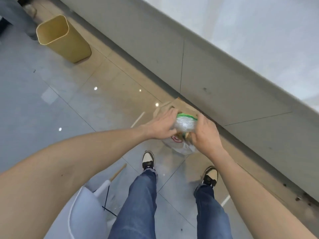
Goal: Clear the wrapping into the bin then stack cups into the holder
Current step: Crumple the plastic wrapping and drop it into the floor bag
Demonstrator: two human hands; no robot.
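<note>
I hold a bundle of clear plastic wrapping (184, 125) with a green strip along its top, in both hands, above the floor in front of my feet. My left hand (162, 125) grips its left side. My right hand (205, 133) grips its right side. Something brownish shows inside the plastic between my hands; I cannot tell what it is. More loose clear plastic with a red print hangs below. A yellow bin (65, 40) stands on the floor far to the upper left, its opening empty as far as I see. No cup holder is in view.
A grey counter front (215, 69) runs diagonally along the right, with a white top (259, 23) above it. A white chair (86, 213) with a wooden leg stands at the lower left beside my legs. Glossy floor tiles lie between me and the bin.
</note>
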